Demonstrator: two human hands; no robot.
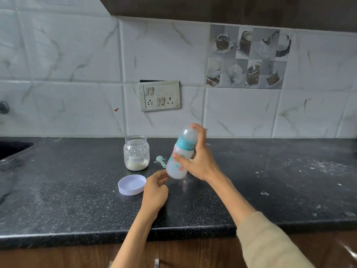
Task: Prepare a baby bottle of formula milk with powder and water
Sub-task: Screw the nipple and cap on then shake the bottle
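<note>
My right hand (197,161) grips a capped baby bottle (178,165) with a teal collar and a clear dome cap, holding it tilted above the black counter (77,190). The bottle looks blurred and holds whitish liquid. My left hand (155,192) hovers just below and left of the bottle's base, fingers loosely curled, holding nothing. Behind to the left stands an open glass jar (136,152) labelled formula, with white powder at its bottom. A small green scoop (161,161) lies on the counter between jar and bottle. The jar's lilac lid (132,184) lies upside down near my left hand.
A sink (11,149) is cut into the counter at the far left. A switch and socket plate (160,95) sits on the tiled wall. Spilled white powder speckles the counter on the right (316,167). The counter's front edge runs above wooden cabinets.
</note>
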